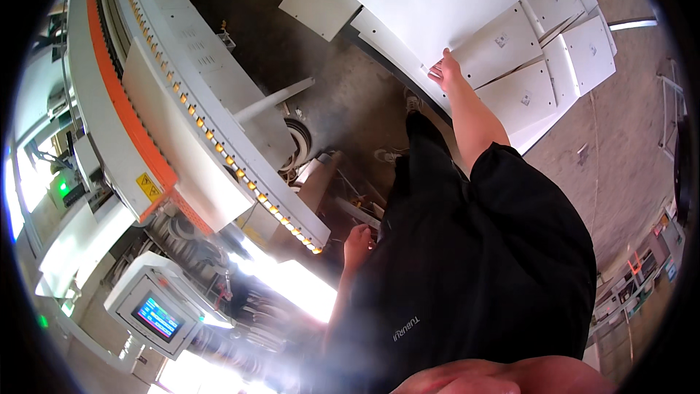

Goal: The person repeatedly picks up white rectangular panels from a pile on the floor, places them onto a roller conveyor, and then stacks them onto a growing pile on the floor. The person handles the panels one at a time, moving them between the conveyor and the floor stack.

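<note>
right hand (446, 73) at the top white panel (437, 4)

head view: fingers bent at its near edge; pinch or touch, can't tell. left hand (357, 246) low by the body, loosely curled, contents unclear. likely step: taking up the panel; next probably calls for a firm edge grip. it lies over drilled panels (487, 51); orange-striped machine (142, 152) left, brown floor (561, 164) right.

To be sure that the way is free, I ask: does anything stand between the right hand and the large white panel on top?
Nothing visible does: the right hand is at the near edge of the large white panel and appears to touch it.
</note>
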`<state>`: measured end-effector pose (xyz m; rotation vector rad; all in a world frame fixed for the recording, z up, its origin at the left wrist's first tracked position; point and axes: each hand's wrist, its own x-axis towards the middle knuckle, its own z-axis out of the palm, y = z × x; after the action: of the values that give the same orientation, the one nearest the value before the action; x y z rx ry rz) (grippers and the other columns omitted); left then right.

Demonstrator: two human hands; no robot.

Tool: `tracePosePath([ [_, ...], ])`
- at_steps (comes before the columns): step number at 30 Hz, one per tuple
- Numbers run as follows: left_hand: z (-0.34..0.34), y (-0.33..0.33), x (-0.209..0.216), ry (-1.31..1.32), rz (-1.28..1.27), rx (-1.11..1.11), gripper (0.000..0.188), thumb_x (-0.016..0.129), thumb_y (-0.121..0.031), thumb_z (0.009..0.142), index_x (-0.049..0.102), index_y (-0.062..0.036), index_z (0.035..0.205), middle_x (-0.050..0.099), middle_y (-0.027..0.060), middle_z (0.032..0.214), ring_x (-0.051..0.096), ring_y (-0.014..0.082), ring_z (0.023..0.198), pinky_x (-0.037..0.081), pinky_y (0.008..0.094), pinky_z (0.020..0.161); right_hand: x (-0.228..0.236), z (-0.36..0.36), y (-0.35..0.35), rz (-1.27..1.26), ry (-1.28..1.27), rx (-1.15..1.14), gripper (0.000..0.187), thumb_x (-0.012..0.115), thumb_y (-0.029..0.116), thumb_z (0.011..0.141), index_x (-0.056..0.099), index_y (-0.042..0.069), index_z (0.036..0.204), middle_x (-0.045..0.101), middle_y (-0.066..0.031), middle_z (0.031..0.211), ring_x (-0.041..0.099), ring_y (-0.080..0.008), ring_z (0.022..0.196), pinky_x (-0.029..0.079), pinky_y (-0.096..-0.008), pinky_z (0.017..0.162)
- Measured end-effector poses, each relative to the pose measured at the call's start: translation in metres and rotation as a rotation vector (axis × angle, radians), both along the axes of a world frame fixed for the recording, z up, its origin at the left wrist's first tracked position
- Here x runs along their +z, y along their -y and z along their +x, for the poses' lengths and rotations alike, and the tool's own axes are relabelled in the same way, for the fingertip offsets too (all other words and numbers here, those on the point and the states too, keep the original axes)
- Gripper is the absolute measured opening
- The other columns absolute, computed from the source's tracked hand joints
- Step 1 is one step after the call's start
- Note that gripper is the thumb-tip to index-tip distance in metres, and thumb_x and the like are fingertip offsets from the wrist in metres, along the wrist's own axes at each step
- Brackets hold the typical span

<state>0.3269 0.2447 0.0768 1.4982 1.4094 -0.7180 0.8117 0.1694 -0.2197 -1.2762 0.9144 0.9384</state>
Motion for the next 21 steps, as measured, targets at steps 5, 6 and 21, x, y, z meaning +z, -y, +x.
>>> tracePosePath([
  [5, 0.022, -0.019, -0.004, -0.004, -0.074, 0.079, 0.034, 0.056, -0.024, 0.099, 0.063, -0.0011, 0.124, 0.070, 0.0084, 0.090, 0.067, 0.0148, 0.078, 0.055, 0.0303, 0.072, -0.003, 0.003, 0.004, 0.023, 0.029, -0.145, 0.072, 0.038, 0.062, 0.103, 0.035, 0.007, 0.150, 0.053, -0.0167, 0.144, 0.052, -0.0344, 0.132, 0.045, -0.0535, 0.107],
  [6, 0.022, -0.005, -0.002, 0.004, -0.059, 0.082, 0.034, 0.056, -0.024, 0.099, 0.062, -0.0012, 0.124, 0.070, 0.0086, 0.090, 0.067, 0.0147, 0.078, 0.055, 0.0303, 0.072, -0.010, -0.003, 0.004, 0.004, 0.045, -0.113, 0.072, 0.038, 0.063, 0.103, 0.037, 0.008, 0.149, 0.054, -0.0163, 0.142, 0.053, -0.0343, 0.131, 0.046, -0.0533, 0.107],
  [21, 0.062, -0.032, -0.081, 0.359, -0.268, 0.158, 0.033, 0.056, -0.028, 0.102, 0.064, -0.0022, 0.121, 0.071, 0.0069, 0.097, 0.067, 0.0153, 0.081, 0.053, 0.0264, 0.067, 0.070, -0.143, 0.113, 0.343, -0.117, 0.230, 0.061, 0.040, 0.059, 0.104, 0.052, 0.010, 0.139, 0.062, -0.0086, 0.136, 0.063, -0.0251, 0.117, 0.053, -0.0409, 0.093],
])
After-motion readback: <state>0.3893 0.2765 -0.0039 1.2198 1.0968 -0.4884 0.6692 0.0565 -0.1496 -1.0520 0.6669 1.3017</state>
